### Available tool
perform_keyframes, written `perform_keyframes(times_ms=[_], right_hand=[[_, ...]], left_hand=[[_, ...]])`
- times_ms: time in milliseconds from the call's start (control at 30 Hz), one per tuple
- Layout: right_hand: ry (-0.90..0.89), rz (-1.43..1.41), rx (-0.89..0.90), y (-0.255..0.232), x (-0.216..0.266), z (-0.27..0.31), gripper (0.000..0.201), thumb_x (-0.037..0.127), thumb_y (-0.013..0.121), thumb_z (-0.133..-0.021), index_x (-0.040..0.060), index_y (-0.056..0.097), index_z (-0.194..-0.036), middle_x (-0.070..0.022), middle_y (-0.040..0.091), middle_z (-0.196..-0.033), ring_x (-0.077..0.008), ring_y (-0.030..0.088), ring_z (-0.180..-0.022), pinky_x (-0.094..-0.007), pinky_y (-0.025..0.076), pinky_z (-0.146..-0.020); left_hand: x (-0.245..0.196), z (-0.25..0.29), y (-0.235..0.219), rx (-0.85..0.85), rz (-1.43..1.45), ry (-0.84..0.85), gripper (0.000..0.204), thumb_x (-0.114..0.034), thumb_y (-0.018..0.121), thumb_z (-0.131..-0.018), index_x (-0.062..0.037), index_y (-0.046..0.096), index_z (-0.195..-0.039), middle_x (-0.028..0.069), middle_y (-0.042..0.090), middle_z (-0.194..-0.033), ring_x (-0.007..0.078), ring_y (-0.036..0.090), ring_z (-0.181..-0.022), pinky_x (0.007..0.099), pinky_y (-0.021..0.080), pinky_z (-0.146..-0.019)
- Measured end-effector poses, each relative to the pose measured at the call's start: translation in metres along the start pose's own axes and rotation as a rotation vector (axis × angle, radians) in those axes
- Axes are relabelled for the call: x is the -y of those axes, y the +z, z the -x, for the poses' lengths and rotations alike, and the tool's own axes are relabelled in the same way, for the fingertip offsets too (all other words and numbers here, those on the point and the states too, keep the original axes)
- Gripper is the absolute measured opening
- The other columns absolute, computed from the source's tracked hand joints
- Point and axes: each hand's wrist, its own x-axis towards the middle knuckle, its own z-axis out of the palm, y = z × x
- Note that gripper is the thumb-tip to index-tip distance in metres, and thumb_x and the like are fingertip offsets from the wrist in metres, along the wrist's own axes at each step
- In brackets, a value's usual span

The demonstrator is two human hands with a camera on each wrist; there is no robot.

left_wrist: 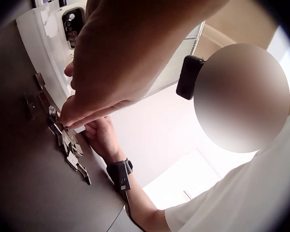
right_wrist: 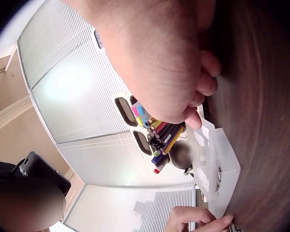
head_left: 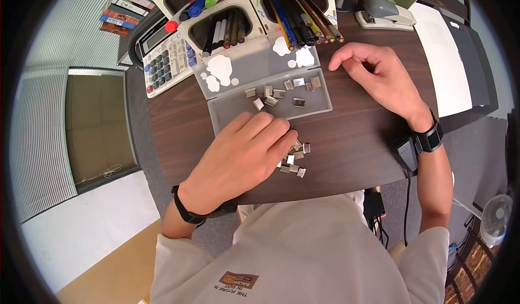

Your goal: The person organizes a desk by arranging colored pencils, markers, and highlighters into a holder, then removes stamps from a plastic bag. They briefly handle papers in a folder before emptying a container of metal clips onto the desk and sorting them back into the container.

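Note:
My left hand (head_left: 233, 158) bends over a loose pile of small silver metal clips (head_left: 293, 168) on the desk, in front of a translucent plastic box (head_left: 325, 99). Its fingertips are right at the clips (left_wrist: 70, 150) in the left wrist view; I cannot tell whether they pinch one. Inside the box lie several more metal clips (head_left: 278, 94), spread apart, and its lid (head_left: 252, 68) is folded back. To the right of the box my right hand (head_left: 382, 79) rests by the desk surface, fingers loosely curled with nothing in them.
Behind the box stands a white organizer (head_left: 254, 11) with pens and pencils (head_left: 303, 20). A calculator (head_left: 168, 66) sits at the left, a stapler (head_left: 382, 14) at the back right. White paper (head_left: 444, 60) lies along the right side. A cable (head_left: 407, 206) hangs from the right wrist.

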Motion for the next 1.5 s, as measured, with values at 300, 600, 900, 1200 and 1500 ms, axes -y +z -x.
perform_keyframes(times_ms=[300,600,900,1200,1500], right_hand=[[0.005,0.017,-0.005,0.000,0.001,-0.001,0.018,0.009,0.058,-0.100,0.0054,0.075,-0.105,0.0030,0.059,-0.075,-0.0046,0.046,-0.066,-0.0254,0.040,-0.060],[0.014,0.009,-0.004,0.000,0.001,0.000,0.019,0.009,0.057,-0.100,0.0056,0.075,-0.105,0.0038,0.060,-0.075,-0.0043,0.046,-0.067,-0.0251,0.039,-0.060],[0.004,0.006,0.004,-0.001,0.000,0.000,0.019,0.009,0.058,-0.100,0.0058,0.075,-0.106,0.0037,0.057,-0.074,-0.0047,0.046,-0.067,-0.0256,0.040,-0.061],[0.010,0.021,-0.002,0.000,-0.001,0.000,0.019,0.009,0.058,-0.100,0.0060,0.075,-0.105,0.0032,0.059,-0.075,-0.0050,0.047,-0.068,-0.0257,0.041,-0.062],[-0.011,0.010,-0.015,0.001,-0.001,-0.001,0.019,0.009,0.058,-0.100,0.0057,0.075,-0.105,0.0035,0.062,-0.078,-0.0048,0.048,-0.069,-0.0255,0.041,-0.063]], left_hand=[[0.005,0.000,0.008,-0.049,0.055,0.031,0.017,-0.011,0.077,-0.079,-0.0064,0.072,-0.095,0.0017,0.061,-0.101,0.0205,0.059,-0.094,0.0348,0.051,-0.080],[0.009,0.001,0.014,-0.171,0.143,0.001,0.023,-0.013,0.086,-0.077,-0.0081,0.072,-0.095,0.0024,0.062,-0.099,0.0224,0.060,-0.090,0.0359,0.051,-0.077],[0.041,0.015,-0.013,-0.274,0.086,-0.226,0.027,-0.003,0.086,-0.073,-0.0058,0.074,-0.097,0.0068,0.063,-0.100,0.0289,0.062,-0.091,0.0403,0.051,-0.075],[0.040,0.016,-0.006,-0.270,0.095,-0.275,0.024,-0.001,0.083,-0.078,-0.0046,0.075,-0.100,0.0072,0.064,-0.102,0.0277,0.063,-0.091,0.0383,0.052,-0.075],[0.005,-0.008,0.017,-0.201,0.226,0.002,0.033,-0.013,0.087,-0.075,-0.0068,0.076,-0.105,0.0030,0.059,-0.098,0.0235,0.057,-0.085,0.0370,0.049,-0.077]])
